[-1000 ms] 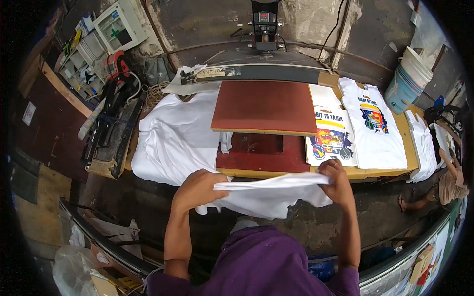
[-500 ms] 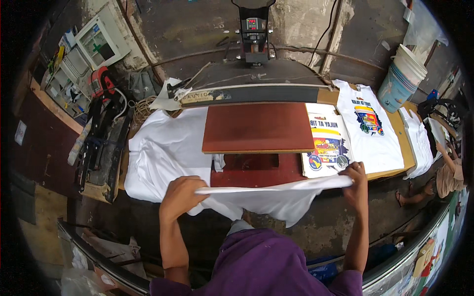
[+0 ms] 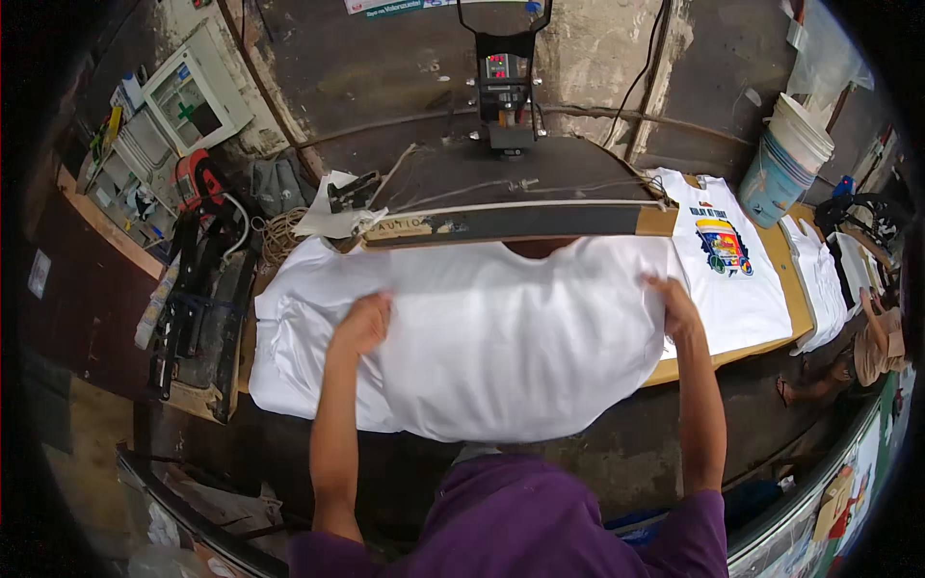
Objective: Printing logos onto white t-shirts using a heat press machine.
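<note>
A white T-shirt [image 3: 515, 337] spreads over the red board of a heat press [image 3: 520, 183], its lower edge hanging toward me. My left hand [image 3: 364, 324] is closed on the shirt's left side, slightly smeared by motion. On the opposite side my right hand [image 3: 674, 306] pinches the cloth between thumb and fingers. The shirt covers most of the board; only a sliver of dark red shows at the neckline, below the press's black upper part. More white cloth [image 3: 308, 337] lies loosely heaped to the left, partly under the shirt.
To the right lies a printed white T-shirt [image 3: 727, 260] on the tan tabletop [image 3: 785, 260]. Stacked buckets [image 3: 780, 169] stand behind it, and folded white shirts [image 3: 819, 279] lie farther right. A black and red machine [image 3: 202, 250] stands left. Another person [image 3: 877, 332] is at the far right.
Both hands have moved forward, away from me, with the shirt. It was stretched in front of the board and now covers it, also hiding the printed sheets at its right.
</note>
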Demonstrator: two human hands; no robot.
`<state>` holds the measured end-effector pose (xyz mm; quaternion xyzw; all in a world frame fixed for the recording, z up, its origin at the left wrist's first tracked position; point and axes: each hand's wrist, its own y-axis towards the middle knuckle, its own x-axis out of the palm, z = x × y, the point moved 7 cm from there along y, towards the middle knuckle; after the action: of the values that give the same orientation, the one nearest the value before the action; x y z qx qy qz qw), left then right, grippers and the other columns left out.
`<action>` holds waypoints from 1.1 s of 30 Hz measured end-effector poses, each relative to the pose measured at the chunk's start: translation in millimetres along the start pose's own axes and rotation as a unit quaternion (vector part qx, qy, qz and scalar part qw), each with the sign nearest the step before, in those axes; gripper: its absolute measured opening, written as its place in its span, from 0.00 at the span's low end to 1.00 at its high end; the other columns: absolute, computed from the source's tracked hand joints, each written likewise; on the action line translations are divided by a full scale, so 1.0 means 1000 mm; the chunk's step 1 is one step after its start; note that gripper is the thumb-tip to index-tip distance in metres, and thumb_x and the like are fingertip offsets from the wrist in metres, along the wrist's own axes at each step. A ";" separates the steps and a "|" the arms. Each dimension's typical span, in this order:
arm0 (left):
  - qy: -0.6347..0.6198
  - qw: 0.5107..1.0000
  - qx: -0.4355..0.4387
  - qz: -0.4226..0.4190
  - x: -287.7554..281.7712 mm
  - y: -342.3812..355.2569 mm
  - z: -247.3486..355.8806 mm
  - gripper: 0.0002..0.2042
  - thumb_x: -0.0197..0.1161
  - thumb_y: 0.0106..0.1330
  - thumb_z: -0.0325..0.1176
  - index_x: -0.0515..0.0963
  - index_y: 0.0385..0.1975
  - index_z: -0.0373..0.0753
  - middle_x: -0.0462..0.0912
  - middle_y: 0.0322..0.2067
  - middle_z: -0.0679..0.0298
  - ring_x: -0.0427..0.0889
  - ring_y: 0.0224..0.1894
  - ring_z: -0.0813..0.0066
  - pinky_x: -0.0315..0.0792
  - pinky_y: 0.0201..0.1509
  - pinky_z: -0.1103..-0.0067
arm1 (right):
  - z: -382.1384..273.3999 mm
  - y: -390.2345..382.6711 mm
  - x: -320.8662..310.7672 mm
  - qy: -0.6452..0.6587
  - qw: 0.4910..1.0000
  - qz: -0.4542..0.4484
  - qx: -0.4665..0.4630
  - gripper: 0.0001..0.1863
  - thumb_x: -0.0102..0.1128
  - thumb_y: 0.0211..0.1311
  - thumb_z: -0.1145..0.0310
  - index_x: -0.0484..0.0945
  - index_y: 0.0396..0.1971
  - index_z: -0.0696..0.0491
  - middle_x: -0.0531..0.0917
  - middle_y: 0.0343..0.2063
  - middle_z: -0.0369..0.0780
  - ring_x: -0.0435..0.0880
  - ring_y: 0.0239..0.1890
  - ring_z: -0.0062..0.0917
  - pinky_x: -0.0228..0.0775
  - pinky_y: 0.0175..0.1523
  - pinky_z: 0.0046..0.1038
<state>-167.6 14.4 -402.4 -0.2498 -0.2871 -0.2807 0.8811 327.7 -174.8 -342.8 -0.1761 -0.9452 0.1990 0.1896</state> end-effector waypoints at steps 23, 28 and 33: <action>0.187 0.956 0.201 0.108 0.094 -0.197 -0.039 0.12 0.59 0.61 0.18 0.76 0.45 0.28 0.81 0.40 0.56 0.80 0.41 0.77 0.75 0.43 0.84 | 0.024 -0.173 -0.043 0.024 0.983 -0.024 -0.178 0.10 0.54 0.60 0.80 0.79 0.41 0.62 0.82 0.36 0.40 0.79 0.38 0.20 0.71 0.44 0.21; 0.264 0.927 0.237 0.119 0.118 -0.211 -0.041 0.21 0.59 0.58 0.15 0.71 0.53 0.28 0.75 0.51 0.52 0.73 0.54 0.71 0.68 0.56 0.80 | 0.008 -0.203 -0.035 -0.178 0.944 0.050 -0.275 0.19 0.63 0.47 0.84 0.79 0.43 0.61 0.82 0.37 0.39 0.79 0.39 0.20 0.70 0.46 0.21; 0.290 0.916 0.267 0.078 0.152 -0.216 -0.028 0.38 0.57 0.54 0.13 0.51 0.67 0.31 0.53 0.67 0.54 0.55 0.68 0.68 0.49 0.69 0.77 | -0.010 -0.205 -0.028 -0.122 0.945 0.009 -0.303 0.33 0.60 0.41 0.86 0.72 0.55 0.61 0.74 0.53 0.45 0.74 0.53 0.26 0.64 0.57 0.24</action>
<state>-191.7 -210.5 -263.8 0.0658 -0.0629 -0.1837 0.9788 303.1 -359.4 -251.8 -0.2086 -0.9751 -0.0754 0.0082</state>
